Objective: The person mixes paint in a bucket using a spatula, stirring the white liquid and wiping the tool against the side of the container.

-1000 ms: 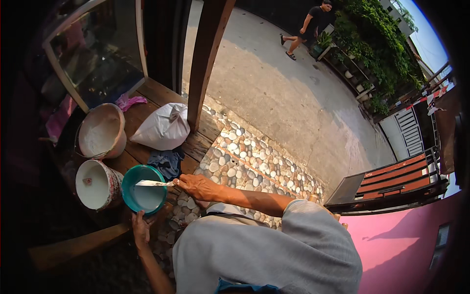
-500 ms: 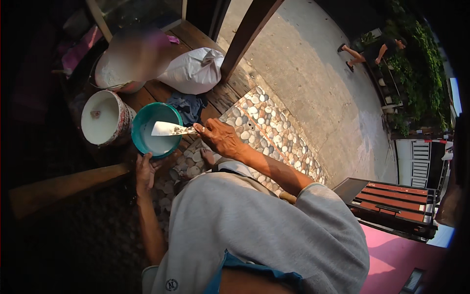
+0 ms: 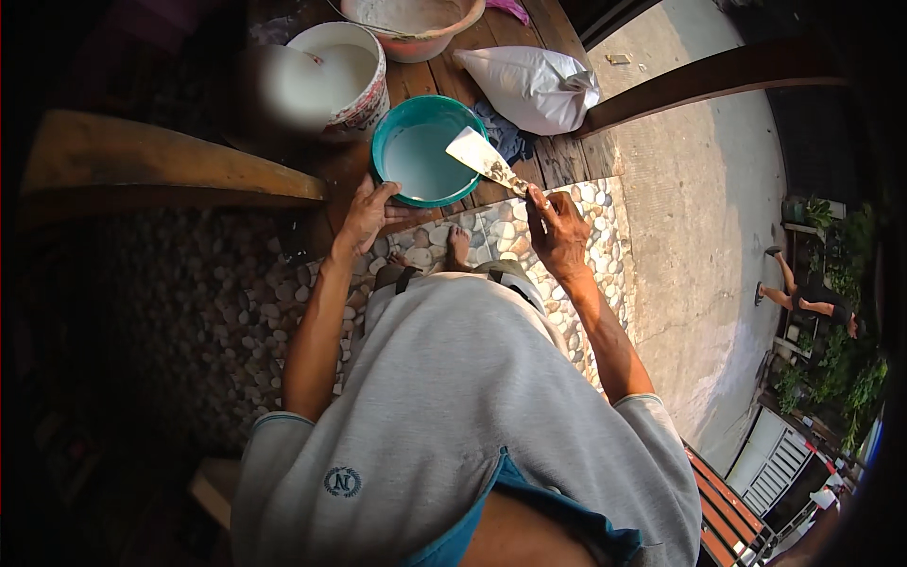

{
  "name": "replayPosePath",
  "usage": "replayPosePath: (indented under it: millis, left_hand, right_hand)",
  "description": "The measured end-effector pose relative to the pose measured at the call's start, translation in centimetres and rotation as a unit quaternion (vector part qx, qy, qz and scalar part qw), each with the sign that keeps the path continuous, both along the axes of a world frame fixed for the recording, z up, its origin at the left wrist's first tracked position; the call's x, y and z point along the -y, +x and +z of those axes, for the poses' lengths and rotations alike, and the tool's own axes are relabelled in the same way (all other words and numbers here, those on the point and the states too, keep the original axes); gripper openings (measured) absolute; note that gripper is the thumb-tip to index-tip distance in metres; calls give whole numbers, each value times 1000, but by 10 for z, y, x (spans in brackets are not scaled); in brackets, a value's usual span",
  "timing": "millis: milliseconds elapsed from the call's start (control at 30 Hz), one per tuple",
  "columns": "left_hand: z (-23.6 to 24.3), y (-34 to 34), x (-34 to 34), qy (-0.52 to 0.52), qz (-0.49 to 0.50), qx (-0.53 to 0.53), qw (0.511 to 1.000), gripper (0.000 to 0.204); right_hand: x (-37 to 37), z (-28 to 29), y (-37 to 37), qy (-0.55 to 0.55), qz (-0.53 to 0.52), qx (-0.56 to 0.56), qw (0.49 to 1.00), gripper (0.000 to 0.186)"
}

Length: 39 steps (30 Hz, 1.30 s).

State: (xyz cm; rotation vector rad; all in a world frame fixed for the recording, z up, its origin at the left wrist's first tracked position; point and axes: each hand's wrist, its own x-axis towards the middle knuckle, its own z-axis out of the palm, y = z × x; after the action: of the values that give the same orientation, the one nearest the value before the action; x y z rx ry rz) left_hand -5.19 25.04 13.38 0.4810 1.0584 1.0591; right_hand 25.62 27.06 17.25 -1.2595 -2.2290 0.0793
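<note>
A teal bowl (image 3: 427, 200) with a pale, whitish liquid inside rests on a wooden plank surface (image 3: 557, 163). At its near left edge is my left hand (image 3: 365, 215), the thumb against the rim and the other fingers partly hidden below it. My right hand (image 3: 561, 232) grips a putty knife (image 3: 480, 156) by its handle. The flat blade is smeared white with dark specks and reaches over the bowl's right rim, tilted up to the left. Whether the blade touches the rim I cannot tell.
Behind the bowl stand a white bucket (image 3: 376, 104) and an orange-pink basin (image 3: 425, 47) holding pale material. A white sack (image 3: 529, 87) and a dark blue cloth (image 3: 504, 135) lie to the right. Wooden posts (image 3: 179, 170) flank the planks; pebbled flooring (image 3: 501, 241) lies below. A distant person (image 3: 803, 300) walks at right.
My view has turned, so the bowl and hands appear further right and more upright. The putty knife's blade has shifted from over the bowl's middle to its right rim.
</note>
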Motion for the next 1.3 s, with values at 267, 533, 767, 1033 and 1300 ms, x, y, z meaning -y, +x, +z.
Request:
replayPosePath:
  millis: [267, 533, 767, 1033, 1300]
  left_hand:
    - [5, 2, 1, 14, -4, -3, 1000, 43]
    - [2, 1, 1, 21, -6, -5, 1000, 47]
    - [-4, 1, 1, 29, -9, 3, 1000, 50]
    - [-2, -2, 2, 9, -8, -14, 1000, 45]
    - [-7, -2, 1, 13, -8, -13, 1000, 45]
  right_hand:
    - [9, 12, -9, -176, -71, -80, 979, 30]
    - [14, 21, -21, -217, -106, -116, 963, 21]
    - [26, 15, -35, -294, -188, -166, 922, 21]
    - [19, 1, -18, -341, -233, -279, 867, 26]
    - [8, 19, -20, -117, -92, -27, 988, 26]
